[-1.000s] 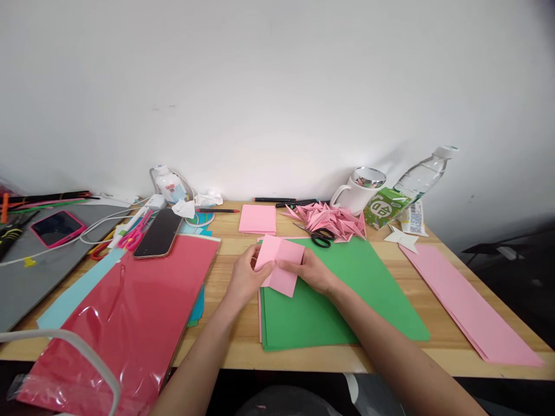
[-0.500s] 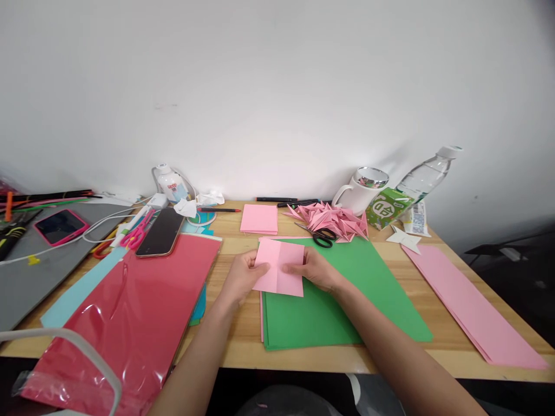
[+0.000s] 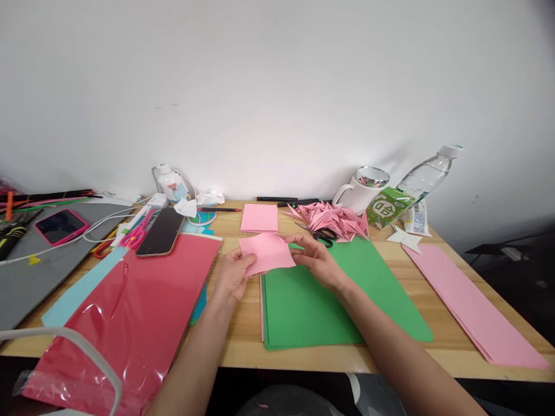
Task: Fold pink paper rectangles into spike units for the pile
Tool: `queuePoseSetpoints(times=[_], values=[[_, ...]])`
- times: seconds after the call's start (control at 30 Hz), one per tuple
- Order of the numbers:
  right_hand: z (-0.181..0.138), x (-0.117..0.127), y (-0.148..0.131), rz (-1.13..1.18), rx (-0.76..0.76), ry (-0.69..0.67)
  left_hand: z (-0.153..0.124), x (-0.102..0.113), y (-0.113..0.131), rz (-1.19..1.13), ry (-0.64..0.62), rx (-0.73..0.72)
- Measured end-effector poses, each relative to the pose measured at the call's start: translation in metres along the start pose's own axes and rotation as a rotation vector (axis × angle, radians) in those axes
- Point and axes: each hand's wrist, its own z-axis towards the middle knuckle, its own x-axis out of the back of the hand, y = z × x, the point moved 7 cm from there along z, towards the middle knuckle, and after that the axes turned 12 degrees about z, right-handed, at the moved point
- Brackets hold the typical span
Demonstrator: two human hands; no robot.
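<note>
A small pink paper square [image 3: 266,253] is held above the desk between both hands. My left hand [image 3: 232,277] pinches its lower left corner. My right hand [image 3: 318,260] grips its right edge with fingers curled. Under the hands lies a stack of green paper sheets [image 3: 338,294] on the wooden desk [image 3: 243,329]. A pile of small pink squares [image 3: 259,218] sits just behind the held sheet.
A red paper pack in plastic [image 3: 125,318] and a phone [image 3: 161,232] lie left. Folded pink pieces [image 3: 333,218], black scissors [image 3: 321,236], a white mug [image 3: 362,189], a green carton [image 3: 385,207] and a water bottle [image 3: 427,170] stand behind right. Long pink strips [image 3: 472,306] lie far right.
The pink square has been unfolded, tilted flatter and lifted slightly left; my right hand has moved up along its right edge.
</note>
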Motion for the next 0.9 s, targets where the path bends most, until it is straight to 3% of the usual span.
queuePoseSetpoints(times=[0.27,0.37,0.47,0.57,0.63,0.8,0.9], values=[[-0.003,-0.010,0.001,-0.071,0.013,-0.119,0.003,-0.002,-0.004,-0.015,-0.037,0.011],[-0.001,-0.004,0.002,-0.122,0.023,-0.030,-0.003,-0.015,-0.001,-0.015,-0.204,-0.011],[0.001,0.008,0.004,-0.135,0.012,0.114,-0.014,-0.030,0.013,-0.074,-0.407,-0.134],[0.001,0.017,0.004,-0.136,0.023,0.225,-0.024,-0.038,0.022,-0.098,-0.523,-0.238],[0.000,0.018,0.003,-0.151,0.031,0.241,-0.024,-0.039,0.020,-0.064,-0.511,-0.253],[0.000,0.009,0.006,-0.178,0.014,0.185,-0.012,-0.027,0.009,-0.021,-0.244,-0.199],[0.000,0.006,0.008,-0.136,0.024,0.175,-0.007,-0.023,0.004,-0.047,-0.185,-0.162]])
